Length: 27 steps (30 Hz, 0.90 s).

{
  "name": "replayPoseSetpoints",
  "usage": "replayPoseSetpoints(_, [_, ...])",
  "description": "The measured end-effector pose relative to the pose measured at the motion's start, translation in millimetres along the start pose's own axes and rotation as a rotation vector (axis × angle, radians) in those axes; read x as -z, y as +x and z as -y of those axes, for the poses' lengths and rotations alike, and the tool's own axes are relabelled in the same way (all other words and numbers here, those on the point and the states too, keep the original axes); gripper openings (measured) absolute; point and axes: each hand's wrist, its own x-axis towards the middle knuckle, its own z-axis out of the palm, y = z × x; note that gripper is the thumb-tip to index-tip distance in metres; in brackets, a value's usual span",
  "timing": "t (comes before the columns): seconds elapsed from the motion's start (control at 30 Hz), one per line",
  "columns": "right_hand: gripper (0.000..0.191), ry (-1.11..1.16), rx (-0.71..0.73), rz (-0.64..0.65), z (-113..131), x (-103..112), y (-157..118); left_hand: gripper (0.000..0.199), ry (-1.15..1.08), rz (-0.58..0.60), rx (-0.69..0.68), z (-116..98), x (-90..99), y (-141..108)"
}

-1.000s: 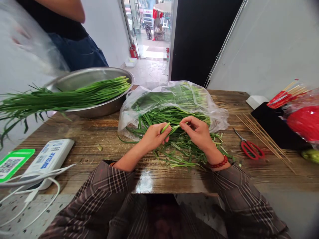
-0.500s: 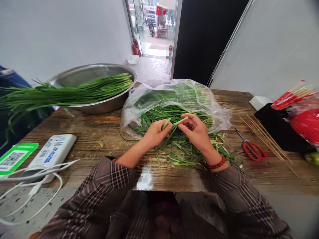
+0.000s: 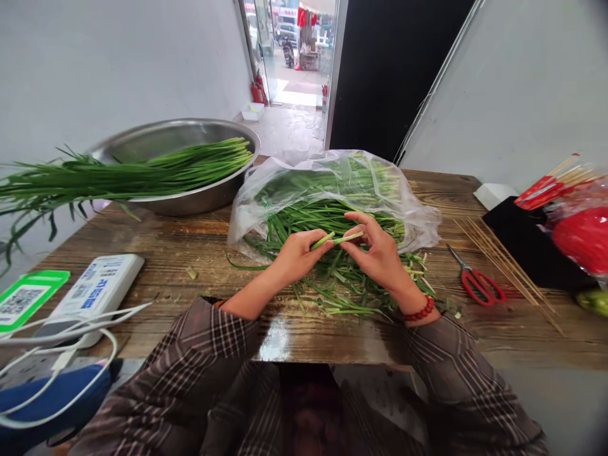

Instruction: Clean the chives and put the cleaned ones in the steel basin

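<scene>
My left hand is closed around a few garlic chives, their pale ends pointing right. Level with it, my right hand has its thumb and inner fingers at those pale ends, while the index finger stands raised; the contact is partly hidden. Just beyond both hands lies a clear plastic bag with many more chives inside. Under the hands, a heap of loose leaves and trimmings is spread on the wooden table.
At back left, a steel basin holds a long chive bundle overhanging its rim. Red-handled scissors, thin sticks and a black box lie right. A power strip with white cables and a green QR card sit left.
The chives between my hands have turned more level, and my right index finger has lifted away from them. A dark blue shape left the upper left edge; blue now shows at lower left.
</scene>
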Motion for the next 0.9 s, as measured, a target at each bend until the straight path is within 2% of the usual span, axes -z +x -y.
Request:
replayPoseSetpoints(0.07, [0.040, -0.030, 0.014, -0.058, -3.7, 6.2, 1.7, 0.036, 0.047, -0.033, -0.012, 2.3, 1.9, 0.3])
replayPoseSetpoints(0.17, [0.028, -0.043, -0.023, -0.216, -9.6, 20.0, 4.3, 0.032, 0.090, -0.058, -0.003, 8.7, 6.1, 0.2])
replayPoseSetpoints(0.23, [0.017, -0.050, -0.050, -0.257, -9.7, 29.2, 5.2, 0.028, 0.124, -0.074, 0.015, 13.3, 8.5, -0.1])
replayPoseSetpoints(0.27, [0.013, -0.059, -0.052, -0.221, -8.0, 32.6, 5.3, 0.026, 0.142, -0.080, 0.025, 15.1, 9.3, -0.3])
replayPoseSetpoints(0.33, [0.013, -0.071, -0.014, -0.050, -1.8, 35.6, 5.1, 0.025, 0.167, -0.084, 0.040, 17.2, 10.1, -0.6])
replayPoseSetpoints(0.4, [0.016, -0.080, 0.071, 0.119, 5.5, 33.1, 4.6, 0.025, 0.171, -0.075, 0.039, 17.7, 9.9, -0.8])
replayPoseSetpoints(0.43, [0.016, -0.091, 0.121, 0.149, 8.2, 30.2, 4.4, 0.025, 0.170, -0.067, 0.034, 17.5, 9.5, -0.9])
replayPoseSetpoints(0.57, [0.011, -0.280, 0.285, 0.041, 7.8, 17.7, 3.7, 0.025, 0.174, -0.015, 0.017, 16.1, 6.4, -1.1])
replayPoseSetpoints(0.7, [0.015, -0.452, 0.301, 0.075, -2.0, 11.5, 2.2, 0.023, 0.139, 0.035, -0.015, 13.5, 3.2, -0.7])
replayPoseSetpoints(0.77, [0.014, -0.420, 0.275, 0.082, -4.4, 9.7, 1.6, 0.024, 0.115, 0.048, -0.031, 12.4, 2.4, -0.6])
replayPoseSetpoints(0.9, [0.016, -0.193, 0.186, 0.046, -2.2, 5.5, 1.7, 0.023, 0.129, 0.026, -0.056, 12.5, 1.4, -2.3])
